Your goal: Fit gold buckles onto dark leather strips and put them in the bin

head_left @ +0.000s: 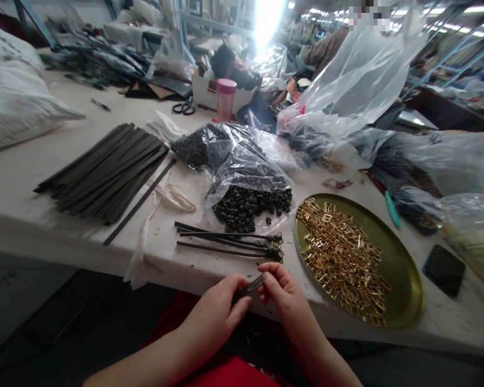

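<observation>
My left hand [220, 314] and my right hand [284, 295] meet at the table's front edge, both pinched on one dark strap end [253, 285]. Whether a small fitting sits on that end I cannot make out. Just beyond my fingers lie a few finished dark straps [226, 242] with metal buckles at their right ends. To the right stands a round brass tray [403, 258] heaped with several gold buckles [342, 258]. A clear bag spills small dark loops [246, 207] onto the table behind the straps.
A fanned stack of dark straps [108, 172] lies at the left. A black phone [443, 269] rests right of the tray, a teal tool [392, 208] behind it. Plastic bags [358, 80], a pink cup [226, 99] and scissors [184, 107] crowd the back.
</observation>
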### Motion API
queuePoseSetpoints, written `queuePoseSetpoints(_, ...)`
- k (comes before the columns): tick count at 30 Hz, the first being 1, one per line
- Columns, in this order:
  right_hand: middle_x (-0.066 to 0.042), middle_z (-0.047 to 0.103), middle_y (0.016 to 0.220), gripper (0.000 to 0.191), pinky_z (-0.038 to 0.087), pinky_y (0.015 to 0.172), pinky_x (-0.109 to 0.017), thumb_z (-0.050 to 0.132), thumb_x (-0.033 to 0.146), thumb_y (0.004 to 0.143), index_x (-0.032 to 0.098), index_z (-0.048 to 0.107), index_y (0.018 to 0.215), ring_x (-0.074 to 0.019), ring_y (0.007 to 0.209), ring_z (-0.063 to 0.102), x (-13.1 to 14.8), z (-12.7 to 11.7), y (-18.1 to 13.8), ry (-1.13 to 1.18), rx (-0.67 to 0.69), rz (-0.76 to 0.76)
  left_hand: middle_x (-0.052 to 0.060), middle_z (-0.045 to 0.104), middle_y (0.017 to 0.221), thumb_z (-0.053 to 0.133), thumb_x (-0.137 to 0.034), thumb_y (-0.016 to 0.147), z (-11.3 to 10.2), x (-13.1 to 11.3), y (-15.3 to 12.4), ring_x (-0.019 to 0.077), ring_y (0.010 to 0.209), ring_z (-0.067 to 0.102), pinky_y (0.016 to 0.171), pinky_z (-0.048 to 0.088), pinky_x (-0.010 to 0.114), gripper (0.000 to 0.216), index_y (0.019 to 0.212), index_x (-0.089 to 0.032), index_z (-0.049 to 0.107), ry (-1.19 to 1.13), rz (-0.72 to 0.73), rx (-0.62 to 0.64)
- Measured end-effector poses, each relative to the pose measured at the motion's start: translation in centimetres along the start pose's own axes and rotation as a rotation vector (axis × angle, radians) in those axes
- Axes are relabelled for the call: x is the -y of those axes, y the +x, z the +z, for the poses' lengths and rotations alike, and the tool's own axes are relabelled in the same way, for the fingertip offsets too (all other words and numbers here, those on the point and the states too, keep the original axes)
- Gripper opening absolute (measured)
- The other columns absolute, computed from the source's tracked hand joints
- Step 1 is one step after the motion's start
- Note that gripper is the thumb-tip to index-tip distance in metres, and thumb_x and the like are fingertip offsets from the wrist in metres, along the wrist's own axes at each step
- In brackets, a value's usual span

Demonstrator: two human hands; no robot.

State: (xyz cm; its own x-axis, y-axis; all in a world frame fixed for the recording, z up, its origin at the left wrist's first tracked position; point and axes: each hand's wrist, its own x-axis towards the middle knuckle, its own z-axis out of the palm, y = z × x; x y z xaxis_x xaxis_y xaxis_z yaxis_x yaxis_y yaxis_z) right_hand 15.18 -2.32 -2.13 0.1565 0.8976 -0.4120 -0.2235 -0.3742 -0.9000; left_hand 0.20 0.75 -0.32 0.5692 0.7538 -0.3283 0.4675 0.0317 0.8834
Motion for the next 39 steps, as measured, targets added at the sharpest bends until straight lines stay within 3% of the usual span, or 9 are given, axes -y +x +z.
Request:
queuePoseSetpoints(2, 0.004, 0.054, 0.056, 0.04, 0.039, 0.049, -0.022, 0.058, 0.052, 0.069, 0.017, 0.051, 0.088, -0.009, 0.048, 0.048, 0.5, -0.1, 0.3, -0.047, 0.011, -0.026, 0.005, 0.058, 0.091, 0.038, -0.024, 0.083, -0.4, 0.2, 0.3, 0.0196, 0.084, 0.053, 0.076, 0.037, 0.031, 0.02, 0.093, -0.019, 0.054, 0.219, 0.081, -0.028)
queuePoseSetpoints(5, 0.002, 0.054, 0.058, 0.037, 0.039, 0.049, -0.023, 0.05, 0.052, 0.076, 0.017, 0.052, 0.089, -0.01, 0.049, 0.048, 1.8, -1.1, 1.6, -0.157, 0.003, -0.179, 0.004, 0.056, 0.077, 0.03, -0.03, 0.088, -1.2, 0.2, 0.8, 0.0178, 0.072, 0.05, 0.068, 0.035, 0.029, 0.027, 0.08, -0.018, 0.053, 0.257, 0.073, -0.027)
queuePoseSetpoints(8, 0.001, 0.054, 0.062, 0.03, 0.041, 0.052, -0.024, 0.045, 0.045, 0.081, 0.017, 0.052, 0.09, -0.0119, 0.054, 0.049, 3.6, -3.0, 4.3, -0.396, -0.119, -0.399, -0.003, 0.043, 0.059, 0.032, -0.037, 0.087, -2.0, 0.0, 1.3, 0.0109, 0.054, 0.04, 0.053, 0.031, 0.022, 0.03, 0.071, -0.017, 0.047, -0.03, -0.026, 0.006)
queuePoseSetpoints(12, -0.005, 0.06, 0.078, 0.021, 0.042, 0.064, -0.029, 0.043, 0.034, 0.082, 0.017, 0.055, 0.088, -0.0166, 0.068, 0.054, 5.0, -4.2, 9.0, -0.949, -0.261, -0.528, -0.01, 0.025, 0.05, 0.04, -0.038, 0.084, -2.6, -0.7, 1.4, 0.0061, 0.041, 0.019, 0.039, 0.015, 0.018, 0.025, 0.09, -0.016, 0.049, -0.505, -0.237, 0.133)
queuePoseSetpoints(19, -0.009, 0.06, 0.075, 0.004, 0.038, 0.073, -0.034, 0.054, 0.015, 0.068, 0.017, 0.057, 0.067, -0.0231, 0.078, 0.055, 4.9, -3.0, 13.2, -1.099, -0.237, -0.508, -0.005, 0.042, 0.06, 0.044, -0.024, 0.083, -3.5, -1.6, 1.0, 0.001, 0.038, 0.024, 0.035, 0.013, 0.016, 0.02, 0.094, -0.01, 0.054, -0.932, -0.35, 0.199)
queuePoseSetpoints(26, -0.005, 0.063, 0.08, 0.02, 0.044, 0.067, -0.03, 0.05, 0.031, 0.077, 0.017, 0.056, 0.09, -0.0169, 0.071, 0.057, 5.7, -3.8, 8.3, -0.856, -0.151, -0.492, -0.005, 0.046, 0.053, 0.044, -0.018, 0.08, -3.3, -1.7, 0.1, 0.0013, 0.033, 0.029, 0.033, 0.016, 0.015, 0.022, 0.098, -0.01, 0.054, -0.964, -0.335, 0.203)
queuePoseSetpoints(31, 0.0, 0.06, 0.073, 0.025, 0.043, 0.063, -0.025, 0.067, 0.033, 0.067, 0.019, 0.06, 0.087, -0.0113, 0.063, 0.052, 3.0, -2.8, 2.1, -0.07, 0.078, -0.168, -0.003, 0.05, 0.053, 0.041, -0.02, 0.08, -2.4, -2.4, -0.5, 0.0025, 0.032, 0.034, 0.032, 0.019, 0.015, 0.024, 0.099, -0.01, 0.051, -0.858, -0.282, 0.232)
queuePoseSetpoints(35, 0.0, 0.06, 0.076, 0.023, 0.042, 0.061, -0.023, 0.071, 0.029, 0.064, 0.019, 0.064, 0.083, -0.0102, 0.062, 0.051, 1.0, -2.0, -0.7, 0.244, 0.115, -0.033, -0.004, 0.051, 0.056, 0.038, -0.026, 0.083, -1.5, -2.3, -0.8, 0.003, 0.036, 0.038, 0.034, 0.023, 0.014, 0.021, 0.094, -0.012, 0.05, -0.584, -0.185, 0.221)
queuePoseSetpoints(39, 0.0, 0.061, 0.075, 0.022, 0.042, 0.063, -0.022, 0.072, 0.029, 0.064, 0.02, 0.065, 0.083, -0.0097, 0.063, 0.052, 0.4, -1.9, -2.0, 0.372, 0.121, -0.013, -0.006, 0.046, 0.05, 0.033, -0.036, 0.086, -0.7, -2.0, -1.2, 0.0037, 0.035, 0.036, 0.035, 0.024, 0.014, 0.028, 0.085, -0.013, 0.05, -0.28, -0.05, 0.186)
